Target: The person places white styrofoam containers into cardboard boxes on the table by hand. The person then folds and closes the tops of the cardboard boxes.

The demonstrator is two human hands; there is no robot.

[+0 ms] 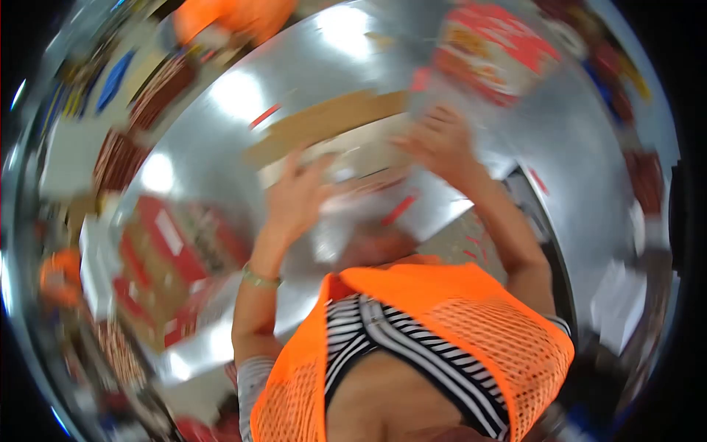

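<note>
A pale cardboard box with a brown flap standing along its far side lies on the metal table in front of me. My left hand is at the box's near left part, its fingers spread apart. Over the right end is my right hand, fingers loosely bent and apart, the thumb side toward the box. Motion blur hides whether either hand presses on the cardboard. Something translucent shows just beyond my right hand, too smeared to name.
The shiny round-edged metal table carries a red printed carton at the far right. Red-and-brown cardboard boxes sit at the left. Red strips lie scattered. Across the table is a person in orange. Stacked cardboard stands beyond the left edge.
</note>
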